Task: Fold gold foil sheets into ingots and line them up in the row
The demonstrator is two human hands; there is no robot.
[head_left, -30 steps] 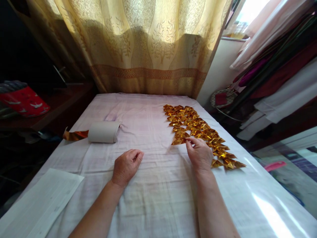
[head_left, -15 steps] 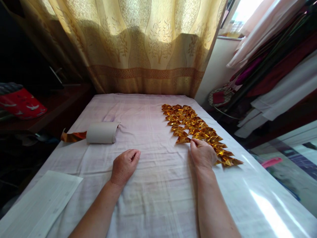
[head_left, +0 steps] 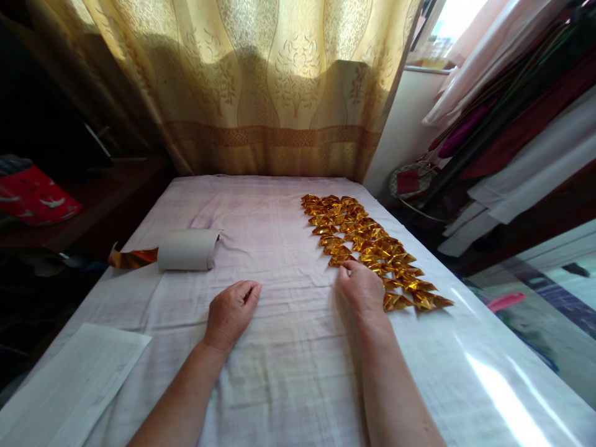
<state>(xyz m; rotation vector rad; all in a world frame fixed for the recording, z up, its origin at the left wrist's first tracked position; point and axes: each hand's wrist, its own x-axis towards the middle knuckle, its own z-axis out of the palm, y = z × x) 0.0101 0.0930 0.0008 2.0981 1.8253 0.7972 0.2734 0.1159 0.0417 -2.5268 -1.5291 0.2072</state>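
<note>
Several folded gold foil pieces, shaped like ingots [head_left: 372,251], stand in slanting rows on the right of the bed sheet [head_left: 288,347]. My right hand [head_left: 363,287] is at the near left corner of these rows, thumb and fingers drawn together. Its fingertips overlap the nearest piece of the left row, a gold foil ingot [head_left: 339,260]; whether they touch it, I cannot tell. My left hand [head_left: 231,313] rests on the sheet as a loose fist, with nothing showing in it.
A grey-white roll [head_left: 186,250] lies at the left, with a strip of gold foil [head_left: 133,257] beside it. A white paper sheet [head_left: 69,382] is at the near left. Behind the bed hangs a gold curtain [head_left: 261,93]; clothes [head_left: 526,167] hang at the right.
My right hand has shifted left across the front of the nearest foil ingot, which has stayed in place. My left hand has kept its pose. The whole view has moved slightly.
</note>
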